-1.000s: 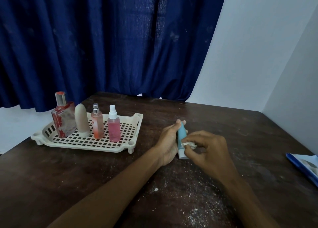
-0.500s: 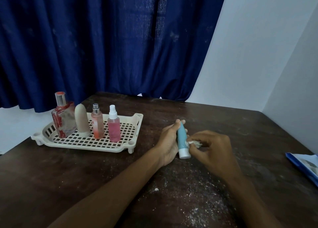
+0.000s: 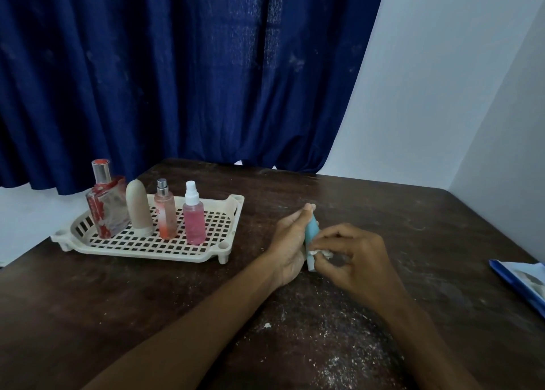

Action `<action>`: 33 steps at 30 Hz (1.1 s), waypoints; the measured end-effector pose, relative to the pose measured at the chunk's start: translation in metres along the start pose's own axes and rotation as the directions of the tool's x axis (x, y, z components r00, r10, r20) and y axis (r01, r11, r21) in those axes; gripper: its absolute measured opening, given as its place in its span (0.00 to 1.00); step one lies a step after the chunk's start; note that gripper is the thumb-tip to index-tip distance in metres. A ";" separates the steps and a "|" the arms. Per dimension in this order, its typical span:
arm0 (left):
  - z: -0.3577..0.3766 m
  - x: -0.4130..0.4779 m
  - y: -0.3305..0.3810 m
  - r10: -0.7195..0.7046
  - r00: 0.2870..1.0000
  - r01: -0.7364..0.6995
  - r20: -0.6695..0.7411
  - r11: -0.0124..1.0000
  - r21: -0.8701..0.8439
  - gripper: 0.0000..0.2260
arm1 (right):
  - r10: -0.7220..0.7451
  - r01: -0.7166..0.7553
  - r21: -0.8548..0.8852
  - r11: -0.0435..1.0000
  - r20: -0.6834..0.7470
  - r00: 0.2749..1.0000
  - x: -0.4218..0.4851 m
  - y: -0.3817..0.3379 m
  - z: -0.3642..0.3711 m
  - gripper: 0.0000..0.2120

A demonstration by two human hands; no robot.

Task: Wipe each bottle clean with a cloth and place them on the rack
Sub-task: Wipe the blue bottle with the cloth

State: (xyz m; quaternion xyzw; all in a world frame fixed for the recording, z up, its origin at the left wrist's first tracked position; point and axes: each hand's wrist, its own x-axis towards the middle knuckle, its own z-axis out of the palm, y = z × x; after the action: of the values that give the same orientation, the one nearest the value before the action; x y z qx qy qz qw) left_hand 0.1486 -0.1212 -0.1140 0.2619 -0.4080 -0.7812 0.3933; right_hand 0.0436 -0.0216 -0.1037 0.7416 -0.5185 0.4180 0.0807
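Left grip (image 3: 290, 248): one bottle (image 3: 311, 227) | right grip (image 3: 356, 260): one cloth (image 3: 320, 253) | rack (image 3: 165, 255) (four)

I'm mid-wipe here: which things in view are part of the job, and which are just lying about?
Job: teal bottle in left hand; cloth in right hand; rack holding perfume bottle, beige bottle, orange spray, pink spray.
Lying about: blue packet at right edge of table; white specks; curtain.

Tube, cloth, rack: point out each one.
tube (image 3: 311, 227): head view, on its blue upper body.
cloth (image 3: 320, 253): head view, on the white wad by the tube's lower end.
rack (image 3: 153, 254): head view, on its front rim.
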 end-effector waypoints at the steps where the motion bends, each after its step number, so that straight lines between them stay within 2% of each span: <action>1: 0.000 0.000 0.000 -0.001 1.000 0.001 -0.001 1.000 0.006 0.16 | 0.002 -0.002 0.001 1.000 0.012 1.000 0.000 0.000 0.000 0.09; 6: 0.002 0.000 0.001 -0.014 1.000 0.013 -0.028 0.999 -0.029 0.16 | 0.092 -0.092 0.006 0.996 0.033 0.995 0.000 0.002 -0.006 0.10; 14: 0.004 -0.003 0.001 -0.049 0.998 0.053 0.049 0.996 -0.067 0.19 | 0.224 -0.219 -0.151 0.964 0.014 0.975 -0.003 0.018 -0.015 0.11; 19: 0.002 -0.001 0.003 -0.019 0.999 0.022 0.037 0.996 -0.085 0.19 | 0.174 -0.174 -0.090 0.981 -0.005 0.985 -0.001 0.013 -0.014 0.11; 25: -0.002 0.004 0.000 0.014 1.000 -0.014 -0.003 0.998 -0.056 0.18 | 0.138 -0.140 0.025 0.990 0.080 0.987 0.000 0.004 -0.010 0.09; 33: -0.002 0.005 -0.002 0.103 0.995 -0.103 -0.014 0.995 0.012 0.13 | 0.212 -0.209 -0.044 0.977 0.070 0.975 -0.001 0.008 -0.013 0.09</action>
State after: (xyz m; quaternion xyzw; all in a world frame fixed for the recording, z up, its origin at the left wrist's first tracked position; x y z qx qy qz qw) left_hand 0.1461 -0.1258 -0.1172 0.2483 -0.4223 -0.7556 0.4349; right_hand 0.0303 -0.0177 -0.0985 0.6960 -0.6042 0.3868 0.0299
